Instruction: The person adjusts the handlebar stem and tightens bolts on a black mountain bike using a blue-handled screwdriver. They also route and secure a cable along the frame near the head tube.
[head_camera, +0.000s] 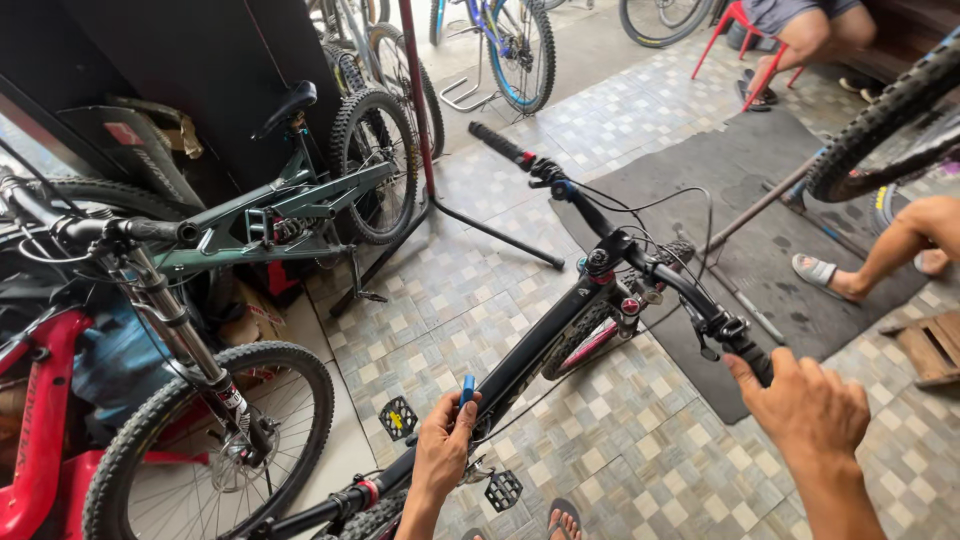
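On tiled floor, black bike (560, 330) with handlebar (610, 235) across centre. Right hand (805, 405) closed around near handlebar grip (755, 360). Left hand (443, 445) on bike frame (530, 355), fingers curled around small blue tool (466, 388), thumb on frame. 2 pedals (398, 417) just beside left hand. Green bike (300, 200) and red bike (40, 420) at left. Black mat (740, 170) beyond, with another person's sandalled foot (822, 272).

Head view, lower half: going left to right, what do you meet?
Red bicycle frame → knobby front wheel with disc rotor → yellow-centred black flat pedal → left hand holding a small blue tool → right hand gripping the black handlebar grip.
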